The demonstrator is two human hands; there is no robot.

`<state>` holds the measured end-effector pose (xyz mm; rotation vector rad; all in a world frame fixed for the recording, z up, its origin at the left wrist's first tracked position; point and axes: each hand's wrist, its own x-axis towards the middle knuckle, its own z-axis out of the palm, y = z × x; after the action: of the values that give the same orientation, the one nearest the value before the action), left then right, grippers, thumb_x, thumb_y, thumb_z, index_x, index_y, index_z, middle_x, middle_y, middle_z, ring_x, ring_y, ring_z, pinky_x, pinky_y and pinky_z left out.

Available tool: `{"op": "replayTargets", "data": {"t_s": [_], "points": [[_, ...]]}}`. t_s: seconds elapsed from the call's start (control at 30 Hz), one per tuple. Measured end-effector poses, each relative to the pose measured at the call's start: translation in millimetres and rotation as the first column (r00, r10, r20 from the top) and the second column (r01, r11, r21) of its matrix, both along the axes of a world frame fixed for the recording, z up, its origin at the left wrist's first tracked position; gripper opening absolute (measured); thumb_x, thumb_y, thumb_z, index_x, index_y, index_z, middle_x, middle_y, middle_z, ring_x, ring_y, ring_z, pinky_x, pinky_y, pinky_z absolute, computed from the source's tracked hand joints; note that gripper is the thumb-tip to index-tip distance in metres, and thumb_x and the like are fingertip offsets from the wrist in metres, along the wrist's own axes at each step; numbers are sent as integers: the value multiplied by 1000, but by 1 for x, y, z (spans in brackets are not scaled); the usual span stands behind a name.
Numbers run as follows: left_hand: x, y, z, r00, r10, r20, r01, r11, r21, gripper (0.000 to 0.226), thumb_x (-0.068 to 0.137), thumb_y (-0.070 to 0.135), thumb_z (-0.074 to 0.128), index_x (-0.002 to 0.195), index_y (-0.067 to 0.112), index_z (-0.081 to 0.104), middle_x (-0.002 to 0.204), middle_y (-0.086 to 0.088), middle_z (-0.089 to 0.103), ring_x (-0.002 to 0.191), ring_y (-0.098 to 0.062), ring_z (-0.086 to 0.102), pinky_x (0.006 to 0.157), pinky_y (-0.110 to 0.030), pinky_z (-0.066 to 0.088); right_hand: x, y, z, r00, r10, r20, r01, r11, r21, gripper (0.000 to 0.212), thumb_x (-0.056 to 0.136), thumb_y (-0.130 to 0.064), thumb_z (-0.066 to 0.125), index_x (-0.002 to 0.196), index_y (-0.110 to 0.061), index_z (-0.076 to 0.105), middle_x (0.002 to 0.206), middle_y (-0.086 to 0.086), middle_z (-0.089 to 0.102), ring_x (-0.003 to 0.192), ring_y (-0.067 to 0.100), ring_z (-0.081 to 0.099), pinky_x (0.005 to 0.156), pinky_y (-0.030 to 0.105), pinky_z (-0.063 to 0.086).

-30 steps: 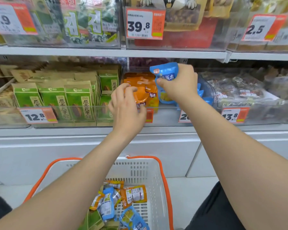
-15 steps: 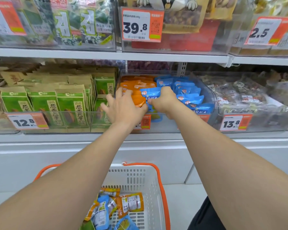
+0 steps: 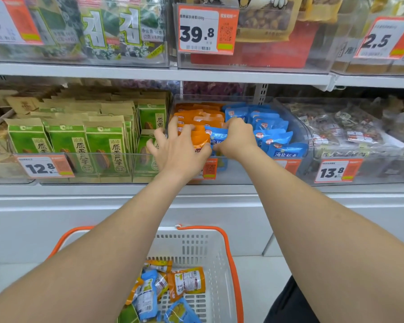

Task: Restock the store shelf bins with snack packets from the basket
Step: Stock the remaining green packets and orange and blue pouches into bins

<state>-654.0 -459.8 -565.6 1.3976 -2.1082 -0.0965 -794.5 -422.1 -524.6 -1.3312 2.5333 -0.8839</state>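
A clear shelf bin (image 3: 300,138) holds orange snack packets (image 3: 197,114) on its left side and blue snack packets (image 3: 269,127) on its right. My left hand (image 3: 180,149) lies on the front orange packets with its fingers spread and bent over them. My right hand (image 3: 237,137) grips a blue packet (image 3: 217,137) at the front of the bin, right beside the orange ones. Below, a white basket with an orange rim (image 3: 231,252) holds several orange and blue packets (image 3: 168,285).
Green and brown seed bags (image 3: 79,136) fill the bin to the left. Clear-wrapped snacks (image 3: 350,129) fill the bin to the right. An upper shelf (image 3: 149,74) with more bins and price tags hangs above. A white cabinet front (image 3: 33,224) stands behind the basket.
My right hand has brought the blue packet down from above the bin into its front, beside the orange packets. My left hand has stayed on the orange packets.
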Motion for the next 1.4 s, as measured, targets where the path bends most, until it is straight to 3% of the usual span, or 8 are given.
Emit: {"op": "replayTargets", "data": {"t_s": [0.2, 0.3, 0.43, 0.63, 0.8, 0.93, 1.13, 1.4], "points": [[6, 3, -7, 993, -83, -81, 76, 994, -84, 65, 93, 62, 57, 150, 33, 42, 169, 0, 23, 142, -38, 33, 114, -55, 25, 31, 28, 5, 960, -49, -277, 26, 996, -87, 70, 80, -18, 82, 133, -9, 37, 135, 19, 45, 124, 39, 47, 97, 45, 50], [22, 15, -21, 970, -177, -169, 126, 953, -277, 63, 98, 52, 55, 148, 15, 45, 161, -14, 33, 143, -38, 34, 114, -54, 27, 60, 48, 10, 943, 54, -328, -115, 979, -171, 52, 83, -14, 73, 124, -10, 41, 119, 15, 59, 108, 37, 59, 83, 45, 52], [59, 31, -60, 954, -292, -69, 222, 840, -495, 35, 96, 24, 60, 123, 4, 57, 134, -18, 50, 118, -38, 47, 93, -48, 38, 94, 73, -7, 924, 254, -285, -237, 967, 93, 21, 90, -18, 66, 108, -14, 55, 101, 9, 58, 97, 35, 63, 70, 35, 45], [106, 43, -140, 887, -446, 122, 451, 892, -17, 23, 87, 9, 63, 106, 16, 53, 106, -3, 48, 85, -31, 50, 67, -44, 42, 129, 94, -72, 731, 672, -115, -447, 600, 663, 26, 93, -4, 62, 77, -13, 44, 80, 3, 45, 75, 23, 51, 63, 36, 43], [127, 63, -188, 810, -488, 325, 312, 828, 465, 23, 97, 16, 51, 118, 18, 61, 118, -3, 59, 108, -30, 59, 84, -41, 49, 149, 101, -115, 561, 826, 59, -485, 270, 832, 9, 99, -4, 59, 97, -12, 55, 87, -4, 48, 76, 17, 54, 75, 35, 47], [136, 71, -231, 725, -473, 500, 133, 809, 572, 28, 101, 17, 45, 127, 16, 57, 125, -8, 53, 110, -32, 53, 95, -45, 49, 148, 99, -131, 539, 842, 20, -466, 278, 840, 19, 97, 2, 57, 108, -12, 54, 82, 2, 46, 65, 16, 46, 64, 33, 43], [138, 56, -275, 741, -356, 569, -77, 798, 598, 46, 99, 17, 56, 141, 17, 36, 139, -13, 32, 122, -46, 43, 103, -51, 45, 140, 87, -149, 558, 830, 4, -429, 285, 857, 33, 95, 2, 59, 125, -10, 59, 108, 7, 59, 89, 25, 58, 78, 38, 51], [136, 33, -295, 628, -337, 702, -115, 852, 511, 45, 93, 3, 60, 136, 13, 50, 131, -9, 57, 124, -30, 52, 107, -38, 41, 140, 72, -168, 541, 841, 13, -431, 264, 863, 38, 95, -1, 60, 131, -11, 57, 84, 2, 43, 74, 18, 50, 78, 38, 52]]}}
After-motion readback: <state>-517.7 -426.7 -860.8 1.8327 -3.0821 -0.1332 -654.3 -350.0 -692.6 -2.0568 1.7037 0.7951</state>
